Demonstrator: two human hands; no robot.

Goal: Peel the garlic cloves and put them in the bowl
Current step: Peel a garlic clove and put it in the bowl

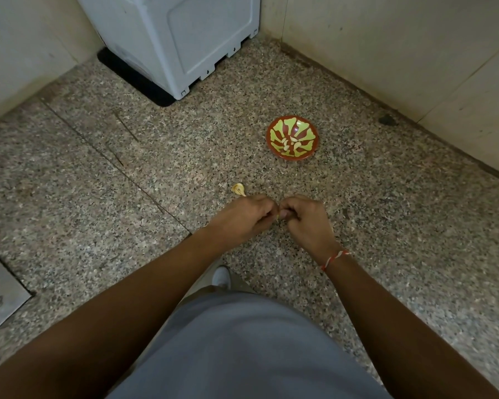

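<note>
Garlic clove [277,216] sits pinched between my two hands, only a pale sliver of it showing. My left hand [244,216] and right hand [303,218] are curled toward each other, fingertips meeting on it above the speckled stone floor [127,168]. Just beyond my left knuckles lies a garlic piece [238,189]. Farther ahead of my right hand stands the red-and-green bowl [274,145] with peeled cloves [291,142] inside.
</note>
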